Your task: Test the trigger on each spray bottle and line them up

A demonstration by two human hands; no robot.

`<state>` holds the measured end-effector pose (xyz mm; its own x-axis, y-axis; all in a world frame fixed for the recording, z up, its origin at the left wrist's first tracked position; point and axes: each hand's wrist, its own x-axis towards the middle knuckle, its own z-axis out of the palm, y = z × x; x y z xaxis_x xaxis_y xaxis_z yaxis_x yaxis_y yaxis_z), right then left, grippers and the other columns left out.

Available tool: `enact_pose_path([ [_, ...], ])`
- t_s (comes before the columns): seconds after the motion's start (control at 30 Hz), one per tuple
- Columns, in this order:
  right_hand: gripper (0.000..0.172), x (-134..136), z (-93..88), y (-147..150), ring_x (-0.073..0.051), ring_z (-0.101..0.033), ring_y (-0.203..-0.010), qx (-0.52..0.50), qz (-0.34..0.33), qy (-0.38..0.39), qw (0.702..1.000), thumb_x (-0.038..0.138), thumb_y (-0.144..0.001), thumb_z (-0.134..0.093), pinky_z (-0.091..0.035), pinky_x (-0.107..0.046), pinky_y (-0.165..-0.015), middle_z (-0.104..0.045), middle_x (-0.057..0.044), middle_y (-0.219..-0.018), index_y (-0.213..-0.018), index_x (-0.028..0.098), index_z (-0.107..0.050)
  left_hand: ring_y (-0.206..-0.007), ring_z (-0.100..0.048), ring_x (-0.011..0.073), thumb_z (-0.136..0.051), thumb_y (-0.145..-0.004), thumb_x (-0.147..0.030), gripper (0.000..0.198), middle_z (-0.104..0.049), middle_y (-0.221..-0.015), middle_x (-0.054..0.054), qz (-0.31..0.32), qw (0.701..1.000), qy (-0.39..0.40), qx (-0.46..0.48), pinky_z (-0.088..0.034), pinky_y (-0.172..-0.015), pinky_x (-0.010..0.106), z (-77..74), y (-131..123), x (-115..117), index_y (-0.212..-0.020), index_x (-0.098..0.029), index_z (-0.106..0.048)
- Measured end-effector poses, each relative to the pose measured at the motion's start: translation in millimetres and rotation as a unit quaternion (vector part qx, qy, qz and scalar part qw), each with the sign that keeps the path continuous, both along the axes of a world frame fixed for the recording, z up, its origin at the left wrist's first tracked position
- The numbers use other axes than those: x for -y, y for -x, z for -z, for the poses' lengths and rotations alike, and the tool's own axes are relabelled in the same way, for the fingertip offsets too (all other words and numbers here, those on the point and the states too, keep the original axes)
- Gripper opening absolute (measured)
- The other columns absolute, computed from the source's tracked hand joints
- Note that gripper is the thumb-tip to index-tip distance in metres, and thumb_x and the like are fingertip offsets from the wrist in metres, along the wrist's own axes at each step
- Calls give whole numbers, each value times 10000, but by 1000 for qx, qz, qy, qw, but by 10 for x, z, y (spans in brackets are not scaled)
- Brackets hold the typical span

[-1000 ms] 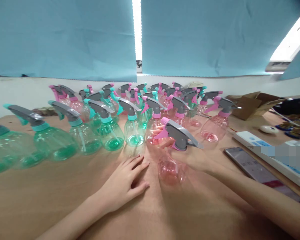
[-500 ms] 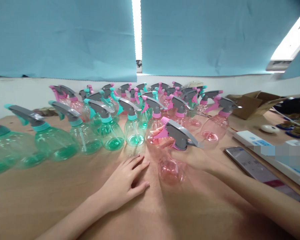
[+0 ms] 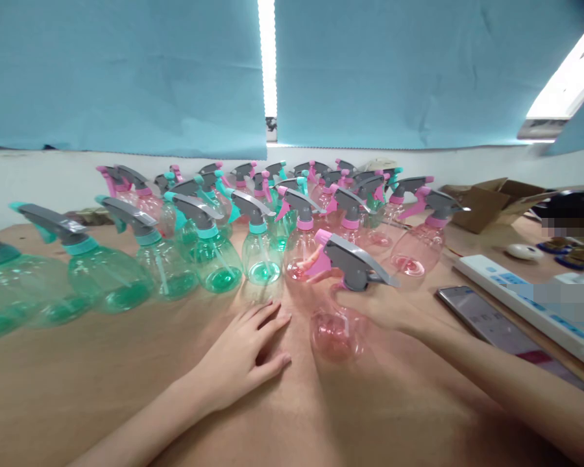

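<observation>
My right hand (image 3: pixel 377 306) is wrapped round the neck of a clear pink spray bottle (image 3: pixel 335 331) with a grey and pink trigger head (image 3: pixel 353 263); one finger rests on the pink trigger. The bottle stands on the brown table (image 3: pixel 126 389) just in front of me. My left hand (image 3: pixel 241 360) lies flat on the table to the left of that bottle, fingers spread and holding nothing. Behind both hands stand several more spray bottles, green ones (image 3: pixel 214 256) to the left and pink ones (image 3: pixel 418 243) to the right.
A phone (image 3: pixel 496 331) lies face up on the right, beside a long white power strip (image 3: pixel 516 285). A brown cardboard box (image 3: pixel 486 201) sits at the back right. Blue curtains (image 3: pixel 126 71) hang behind the table.
The pink bottle in my right hand has shifted slightly to the right and its trigger looks drawn in a little. My left hand has stayed put.
</observation>
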<state>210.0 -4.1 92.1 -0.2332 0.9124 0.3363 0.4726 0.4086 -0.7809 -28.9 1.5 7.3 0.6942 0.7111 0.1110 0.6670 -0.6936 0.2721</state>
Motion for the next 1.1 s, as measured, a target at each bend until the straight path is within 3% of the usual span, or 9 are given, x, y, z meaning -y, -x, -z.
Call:
enact_pose_path([
  [0.13,570,-34,52,2,-189,-682,-841,-106,-55,55,991,140,-598,-490,-574,-285,-701,-649,-19,-1128,-1150,279,-522,-1363,-346,335,-526,-921,-470,551,-384,-1497,104,2,1000,-2,-12,-317,-1083,544,4,1,-6,-1416,-248,-434],
  [0.2,609,-39,73,4,-197,-675,-907,-126,-73,59,988,133,-602,-490,-570,-305,-770,-624,-27,-1188,-1192,281,-508,-1367,-338,333,-514,-926,-476,553,-375,-1502,106,2,1000,1,-21,-310,-1087,543,1,-2,-5,-1420,-242,-430],
  [0.67,500,-41,104,-15,-136,-633,-663,-78,-66,6,995,163,-635,-460,-528,-255,-566,-661,-23,-1103,-1109,239,-604,-1364,-344,329,-520,-927,-473,549,-376,-1502,103,3,1000,-5,-24,-318,-1083,536,3,-7,1,-1421,-252,-425],
  [0.9,547,-14,53,-7,-204,-670,-997,-115,-89,22,989,151,-607,-472,-558,-309,-864,-649,-40,-1201,-1136,223,-590,-1367,-338,329,-510,-930,-476,553,-373,-1503,103,4,1000,-9,-21,-317,-1081,541,15,0,-10,-1426,-249,-416],
  [1.1,563,-22,85,-3,-216,-684,-964,-106,-77,33,991,141,-618,-485,-576,-336,-834,-659,-13,-1204,-1161,255,-578,-1363,-344,329,-512,-929,-469,544,-375,-1502,104,6,1000,-11,-20,-321,-1077,543,12,0,-6,-1419,-248,-425],
])
